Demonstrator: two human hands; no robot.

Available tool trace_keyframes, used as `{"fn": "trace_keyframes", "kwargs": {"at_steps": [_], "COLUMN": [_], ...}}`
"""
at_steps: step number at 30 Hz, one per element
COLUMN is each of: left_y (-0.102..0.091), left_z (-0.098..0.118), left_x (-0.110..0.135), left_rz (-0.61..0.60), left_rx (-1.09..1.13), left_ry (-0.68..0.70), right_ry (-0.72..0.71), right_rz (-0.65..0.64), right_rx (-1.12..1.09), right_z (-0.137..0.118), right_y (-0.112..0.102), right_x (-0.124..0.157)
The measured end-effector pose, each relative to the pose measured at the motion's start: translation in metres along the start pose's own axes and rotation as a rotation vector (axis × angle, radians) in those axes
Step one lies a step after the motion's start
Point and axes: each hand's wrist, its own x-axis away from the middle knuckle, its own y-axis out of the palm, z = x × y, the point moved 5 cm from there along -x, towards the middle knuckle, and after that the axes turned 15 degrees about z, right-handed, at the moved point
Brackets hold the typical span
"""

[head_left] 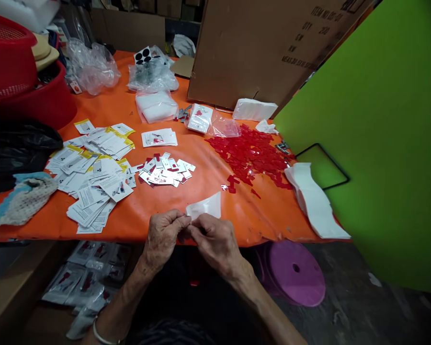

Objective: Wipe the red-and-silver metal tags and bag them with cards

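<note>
My left hand [163, 237] and my right hand [215, 239] meet at the near edge of the orange table [201, 182], fingertips pinched together on the lower end of a small clear plastic bag [204, 207]. The bag sticks up and to the right from between the fingers. What is inside it, if anything, is hidden. A pile of small silver-and-red pieces [165, 170] lies just beyond the hands. A heap of red plastic pieces [253, 155] spreads to the right of it.
White and yellow printed cards [93, 172] cover the left side. Stacks of white bags [314, 201] lie at the right edge beside a green board [380, 120]. A cardboard box [258, 48], clear bags and red baskets [17, 72] stand behind. A purple disc [294, 273] is on the floor.
</note>
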Motion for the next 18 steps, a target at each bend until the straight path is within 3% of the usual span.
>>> {"fn": "trace_keyframes", "kwargs": {"at_steps": [3,5,7,11,13,15,18], "left_y": [0.001,0.002,0.004,0.008,0.011,0.012,0.011], "left_z": [-0.003,-0.003,0.001,0.015,0.016,0.015,0.011], "left_x": [-0.003,-0.005,-0.008,-0.011,-0.010,-0.007,-0.002], "left_rz": [-0.078,-0.096,-0.063,0.077,0.121,0.157,0.171], "left_rx": [-0.006,-0.037,-0.132,-0.321,-0.337,-0.345,-0.332], "left_ry": [-0.059,-0.073,0.006,0.274,0.325,0.344,0.324], "right_ry": [0.306,0.384,0.253,-0.352,-0.558,-0.646,-0.605], "right_rz": [-0.185,-0.219,-0.118,0.214,0.295,0.330,0.290], "right_rx": [-0.153,-0.172,-0.053,0.371,0.510,0.581,0.568], "right_z": [0.010,0.013,0.012,-0.012,-0.023,-0.029,-0.028], "right_y": [-0.001,-0.003,-0.008,-0.013,-0.011,-0.013,-0.018], "right_x": [-0.004,-0.007,-0.011,-0.011,-0.006,-0.002,0.000]}}
